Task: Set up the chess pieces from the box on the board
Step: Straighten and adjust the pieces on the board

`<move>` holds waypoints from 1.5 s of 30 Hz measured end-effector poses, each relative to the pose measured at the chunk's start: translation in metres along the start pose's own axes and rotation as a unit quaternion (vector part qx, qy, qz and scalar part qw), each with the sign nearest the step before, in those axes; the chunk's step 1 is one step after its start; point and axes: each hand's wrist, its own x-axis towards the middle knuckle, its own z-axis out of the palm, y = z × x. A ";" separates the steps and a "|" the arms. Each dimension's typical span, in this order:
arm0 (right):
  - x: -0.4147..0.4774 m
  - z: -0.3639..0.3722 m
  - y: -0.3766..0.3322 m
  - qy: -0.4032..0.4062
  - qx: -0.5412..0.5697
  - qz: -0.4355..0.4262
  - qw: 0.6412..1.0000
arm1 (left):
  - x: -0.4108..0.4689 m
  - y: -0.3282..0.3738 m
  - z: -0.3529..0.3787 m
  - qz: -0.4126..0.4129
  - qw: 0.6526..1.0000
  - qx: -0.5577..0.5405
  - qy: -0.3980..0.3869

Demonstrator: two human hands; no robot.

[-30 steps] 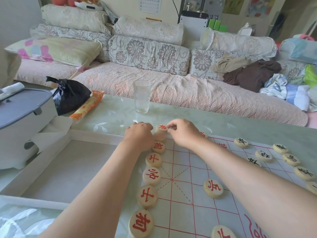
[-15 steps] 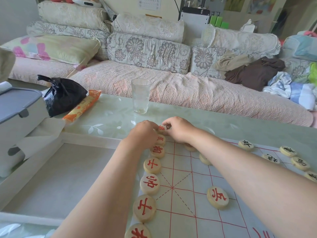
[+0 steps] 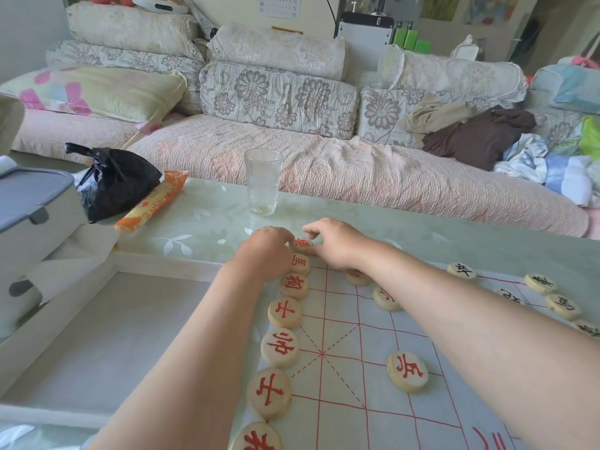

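A pale board sheet [image 3: 344,378] with red grid lines lies on the table. Round wooden pieces with red characters stand in a column along its left edge [image 3: 280,347]. At the far corner sits a red-lettered corner piece [image 3: 302,243]. My left hand [image 3: 264,251] and my right hand [image 3: 334,241] meet there, fingertips of both pinching that piece from either side. A lone red piece [image 3: 407,371] stands mid-board. Several black-lettered pieces [image 3: 561,306] line the right side.
An empty glass tumbler [image 3: 262,181] stands just beyond my hands. A black plastic bag [image 3: 113,181], an orange packet [image 3: 152,204] and a grey-lidded bin [image 3: 29,216] sit at the left. A shallow white box tray [image 3: 97,319] lies left of the board. A sofa runs behind the table.
My hands have closed in on the corner piece, which now sits lower at the top of the column. The view has shifted slightly.
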 end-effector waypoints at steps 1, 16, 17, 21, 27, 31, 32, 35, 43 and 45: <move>-0.002 -0.006 0.003 0.005 0.000 0.005 1.000 | 0.000 0.002 -0.002 0.005 1.000 -0.002 0.005; -0.074 -0.056 0.100 -0.029 -0.042 0.083 0.995 | -0.011 0.077 0.035 0.108 0.993 0.031 -0.044; -0.075 -0.052 0.099 -0.030 -0.040 0.075 0.996 | -0.011 0.080 0.039 0.112 0.991 0.046 -0.051; -0.073 -0.036 0.098 0.014 -0.027 0.092 0.995 | -0.015 0.087 0.045 0.139 0.983 0.105 -0.061; -0.069 -0.032 0.101 0.014 -0.005 0.081 0.997 | -0.010 0.083 0.037 0.145 0.984 0.093 -0.042; -0.073 -0.034 0.101 0.045 0.022 0.090 0.995 | -0.011 0.081 0.026 0.141 0.984 0.089 -0.063; -0.074 -0.034 0.101 0.050 0.026 0.095 0.994 | -0.012 0.081 0.026 0.143 0.984 0.087 -0.065; -0.075 -0.033 0.100 0.042 0.017 0.101 0.994 | -0.014 0.080 0.030 0.146 0.983 0.097 -0.054; -0.076 -0.034 0.100 0.043 0.029 0.106 0.993 | -0.014 0.071 0.040 0.152 0.984 0.081 -0.041; -0.076 -0.034 0.100 0.038 0.034 0.103 0.993 | -0.013 0.070 0.039 0.156 0.984 0.083 -0.033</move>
